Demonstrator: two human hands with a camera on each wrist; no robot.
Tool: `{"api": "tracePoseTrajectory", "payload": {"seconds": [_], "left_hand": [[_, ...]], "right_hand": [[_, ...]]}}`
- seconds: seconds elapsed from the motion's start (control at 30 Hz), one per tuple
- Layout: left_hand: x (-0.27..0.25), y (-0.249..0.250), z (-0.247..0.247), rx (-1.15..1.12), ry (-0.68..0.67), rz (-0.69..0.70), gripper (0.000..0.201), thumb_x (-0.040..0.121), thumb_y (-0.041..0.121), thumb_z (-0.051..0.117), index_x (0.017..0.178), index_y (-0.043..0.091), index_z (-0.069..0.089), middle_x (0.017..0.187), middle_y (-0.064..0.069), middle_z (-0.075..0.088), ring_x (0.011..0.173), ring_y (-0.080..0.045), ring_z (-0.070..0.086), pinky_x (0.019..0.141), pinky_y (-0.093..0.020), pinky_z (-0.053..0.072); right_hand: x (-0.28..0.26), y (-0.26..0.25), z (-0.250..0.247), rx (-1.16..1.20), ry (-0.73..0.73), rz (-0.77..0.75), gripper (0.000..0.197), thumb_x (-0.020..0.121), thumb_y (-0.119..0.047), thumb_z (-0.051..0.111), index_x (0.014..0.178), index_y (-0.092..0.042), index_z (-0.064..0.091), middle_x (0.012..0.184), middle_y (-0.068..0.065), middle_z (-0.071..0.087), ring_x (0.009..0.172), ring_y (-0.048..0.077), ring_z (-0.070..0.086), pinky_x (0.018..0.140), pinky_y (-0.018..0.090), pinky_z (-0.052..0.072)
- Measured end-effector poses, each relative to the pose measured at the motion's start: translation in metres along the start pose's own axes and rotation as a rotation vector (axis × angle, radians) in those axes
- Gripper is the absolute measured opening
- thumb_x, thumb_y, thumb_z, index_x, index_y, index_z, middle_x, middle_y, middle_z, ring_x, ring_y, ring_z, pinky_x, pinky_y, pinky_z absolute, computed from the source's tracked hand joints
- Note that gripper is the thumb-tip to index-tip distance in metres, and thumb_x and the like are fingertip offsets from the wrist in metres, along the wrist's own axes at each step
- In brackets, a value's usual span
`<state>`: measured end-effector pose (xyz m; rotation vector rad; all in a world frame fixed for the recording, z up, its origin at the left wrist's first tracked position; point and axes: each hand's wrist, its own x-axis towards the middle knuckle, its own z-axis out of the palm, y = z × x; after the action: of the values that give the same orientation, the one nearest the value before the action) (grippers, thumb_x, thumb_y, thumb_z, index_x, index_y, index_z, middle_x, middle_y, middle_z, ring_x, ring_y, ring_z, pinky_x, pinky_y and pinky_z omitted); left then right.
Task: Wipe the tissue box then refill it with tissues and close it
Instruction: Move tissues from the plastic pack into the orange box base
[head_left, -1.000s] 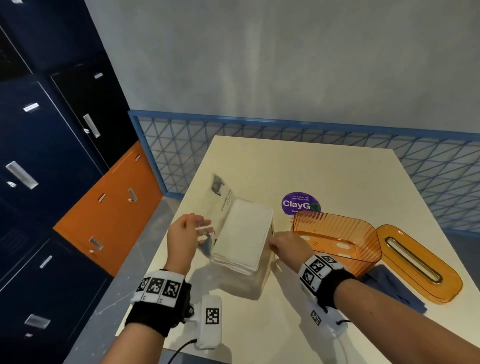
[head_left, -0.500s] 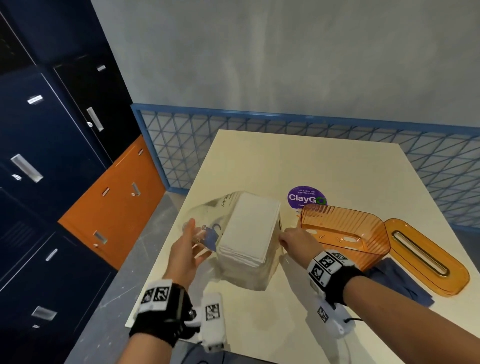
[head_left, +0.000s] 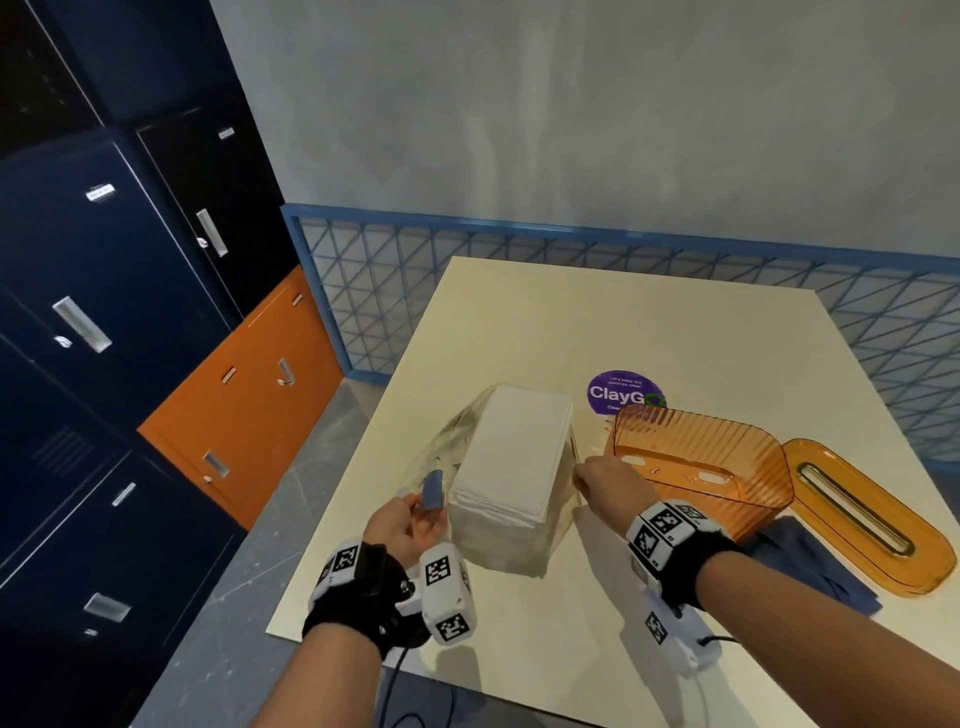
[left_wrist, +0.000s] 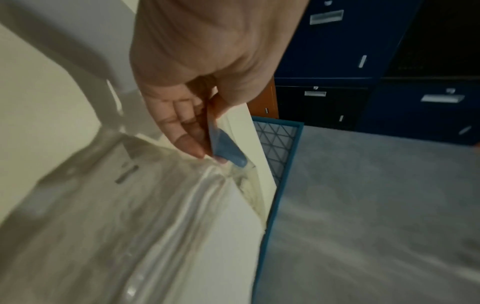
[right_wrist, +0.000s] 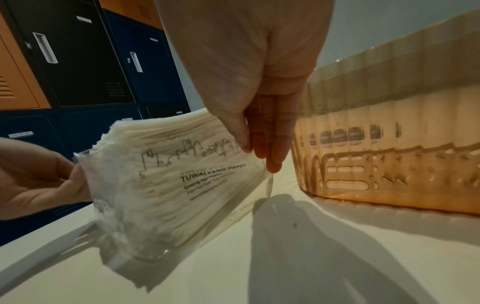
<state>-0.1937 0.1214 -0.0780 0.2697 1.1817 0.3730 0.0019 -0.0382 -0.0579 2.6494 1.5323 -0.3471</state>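
Tissue pack, wrapper pinched both sides

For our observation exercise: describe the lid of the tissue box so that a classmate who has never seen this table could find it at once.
Start at the cream table and go to its right edge. There, just right of the ribbed orange tissue box, lies the tissue box lid, resting partly on a dark blue cloth. Unlike the deep, open box, it is a flat orange oval with a long slot down its middle.
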Motion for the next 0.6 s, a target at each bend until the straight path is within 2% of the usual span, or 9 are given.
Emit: {"api": "tracePoseTrajectory", "payload": {"seconds": [0.13, 0.2, 0.27, 0.3, 0.37, 0.43, 0.5, 0.53, 0.6], "left_hand": [[0.011, -0.007, -0.001, 0.302, 0.095, 0.031, 0.036, 0.097, 0.002, 0.038, 0.062, 0.003, 0.047, 0.029, -0.006, 0.045, 0.022, -0.014, 0.043, 0.029, -0.011, 0.038], [0.014, -0.009, -0.002, 0.464, 0.08, 0.043, 0.037, 0.095, 0.001, 0.04, 0.06, 0.004, 0.047, 0.028, -0.002, 0.043, 0.018, -0.011, 0.037, 0.03, -0.008, 0.033], [0.015, -0.01, -0.003, 0.62, 0.073, 0.113, 0.036, 0.094, -0.001, 0.04, 0.059, 0.004, 0.048, 0.032, -0.003, 0.045, 0.02, -0.011, 0.037, 0.034, -0.011, 0.03], [0.016, -0.008, -0.003, 0.729, 0.085, 0.18, 0.031, 0.093, -0.003, 0.04, 0.064, 0.002, 0.05, 0.041, -0.008, 0.049, 0.026, -0.013, 0.042, 0.039, -0.014, 0.03], [0.012, -0.006, 0.0, 0.948, 0.17, 0.412, 0.011, 0.091, -0.001, 0.044, 0.094, 0.002, 0.054, 0.074, -0.017, 0.058, 0.058, -0.022, 0.06, 0.053, -0.025, 0.035], [0.008, -0.004, 0.0, 1.195, 0.292, 0.666, 0.03, 0.091, 0.003, 0.047, 0.118, 0.013, 0.052, 0.106, -0.019, 0.056, 0.093, -0.033, 0.059, 0.068, -0.032, 0.04], [-0.005, -0.004, 0.004, 1.407, 0.399, 0.919, 0.032, 0.092, 0.005, 0.048, 0.121, 0.016, 0.057, 0.122, -0.016, 0.049, 0.107, -0.034, 0.05, 0.074, -0.036, 0.041], [-0.013, -0.006, 0.009, 1.482, 0.44, 1.041, 0.03, 0.092, 0.009, 0.053, 0.119, 0.016, 0.061, 0.127, -0.015, 0.047, 0.111, -0.034, 0.046, 0.078, -0.04, 0.042], [-0.025, -0.013, 0.02, 1.576, 0.484, 1.188, 0.029, 0.087, 0.009, 0.06, 0.116, 0.014, 0.065, 0.135, -0.016, 0.045, 0.119, -0.038, 0.042, 0.087, -0.048, 0.043]], "right_hand": [[-0.001, -0.002, 0.002, -0.02, -0.044, 0.02, 0.024, 0.089, 0.004, 0.042, 0.101, -0.001, 0.062, 0.106, 0.016, 0.063, 0.1, 0.029, 0.06, 0.071, 0.033, 0.04], [-0.003, -0.003, 0.001, -0.013, -0.055, 0.02, 0.025, 0.089, 0.004, 0.041, 0.103, -0.001, 0.061, 0.108, 0.016, 0.063, 0.103, 0.03, 0.06, 0.07, 0.032, 0.038], [-0.006, -0.002, 0.0, 0.007, -0.058, 0.004, 0.028, 0.089, 0.005, 0.041, 0.109, -0.003, 0.06, 0.111, 0.016, 0.062, 0.106, 0.03, 0.059, 0.077, 0.035, 0.044], [-0.008, -0.001, -0.002, 0.037, -0.061, -0.012, 0.033, 0.089, 0.005, 0.041, 0.116, -0.005, 0.058, 0.114, 0.015, 0.062, 0.108, 0.03, 0.059, 0.083, 0.035, 0.046], [-0.014, 0.002, -0.007, 0.15, -0.044, -0.054, 0.048, 0.089, 0.005, 0.041, 0.131, -0.013, 0.05, 0.118, 0.013, 0.064, 0.109, 0.027, 0.059, 0.089, 0.032, 0.046], [-0.021, 0.007, -0.015, 0.287, 0.027, -0.067, 0.058, 0.087, 0.007, 0.041, 0.137, -0.021, 0.045, 0.111, 0.009, 0.068, 0.099, 0.021, 0.062, 0.084, 0.028, 0.047], [-0.029, 0.016, -0.024, 0.404, 0.126, -0.037, 0.055, 0.089, 0.003, 0.041, 0.137, -0.023, 0.046, 0.103, 0.007, 0.07, 0.085, 0.016, 0.061, 0.078, 0.026, 0.047], [-0.034, 0.025, -0.028, 0.44, 0.181, -0.012, 0.051, 0.091, 0.0, 0.042, 0.136, -0.022, 0.048, 0.103, 0.007, 0.071, 0.086, 0.016, 0.062, 0.077, 0.025, 0.047], [-0.044, 0.048, -0.035, 0.442, 0.288, 0.052, 0.044, 0.093, -0.007, 0.043, 0.134, -0.021, 0.05, 0.115, 0.005, 0.068, 0.101, 0.021, 0.063, 0.08, 0.027, 0.046]]}}
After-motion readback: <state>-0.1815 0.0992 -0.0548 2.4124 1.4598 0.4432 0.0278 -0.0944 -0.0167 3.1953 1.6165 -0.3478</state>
